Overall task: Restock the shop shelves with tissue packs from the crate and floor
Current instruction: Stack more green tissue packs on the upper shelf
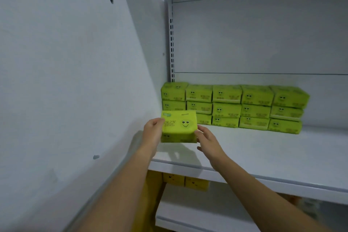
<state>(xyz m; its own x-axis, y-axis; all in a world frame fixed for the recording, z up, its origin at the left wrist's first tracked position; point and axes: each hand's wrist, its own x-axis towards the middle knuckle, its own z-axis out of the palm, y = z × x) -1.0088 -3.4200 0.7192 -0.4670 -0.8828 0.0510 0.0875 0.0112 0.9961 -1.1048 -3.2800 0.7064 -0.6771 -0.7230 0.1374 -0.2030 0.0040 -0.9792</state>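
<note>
Currently both sets of fingers are on one green tissue pack [178, 126]. Left-hand fingers [157, 121] curl over its left end, with the fingertips on the top edge. The right thumb [200, 128] presses the top right corner and the other right fingers wrap the right end lower down, partly hidden. So the left hand [153, 133] and right hand [208, 142] each grip an end, with both forearms reaching in from below.

The pack has its smiley-face side up and tilts slightly toward the viewer. It sits at the left end of the white shelf [263, 149], close to the side panel [75, 81]. A shadow falls on the board beneath it, so it looks just clear of the surface, but I can't confirm the gap.

Just behind it, the stacked packs [244, 105] line the back of the same shelf against the back panel [263, 43]. They stand five columns wide and three high. The lowest pack in the left column is hidden behind the held one, and the rightmost column sits a bit skewed.

A slotted upright [171, 43] runs up the back left corner. On the lower shelf [188, 213], yellow packs [188, 181] are partly visible under the board edge.
</note>
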